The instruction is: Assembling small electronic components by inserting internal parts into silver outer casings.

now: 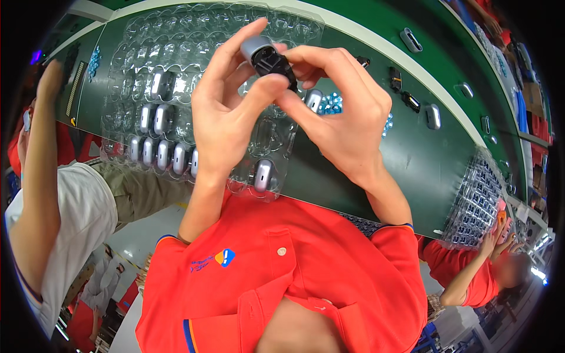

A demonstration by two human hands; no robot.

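Above the table I hold a small earbud-case-like piece up between both hands. Its grey rounded shell [256, 47] sits in my left hand [226, 115], with the thumb and fingers closed round it. My right hand [347, 106] pinches the black inner part [274, 63] at the shell's open side; fingertips hide some of it. Beneath my hands lies a clear plastic tray [126, 88] of moulded pockets. Several grey cases [162, 119] stand in its near pockets, and one more grey case [263, 175] sits below my left wrist.
Small blue parts [331, 103] lie in a pile behind my right hand. Black parts [410, 101] and a loose grey case [433, 116] rest to the right. A stack of filled trays [471, 200] stands at the right edge. Co-workers' arms [44, 176] show at both sides.
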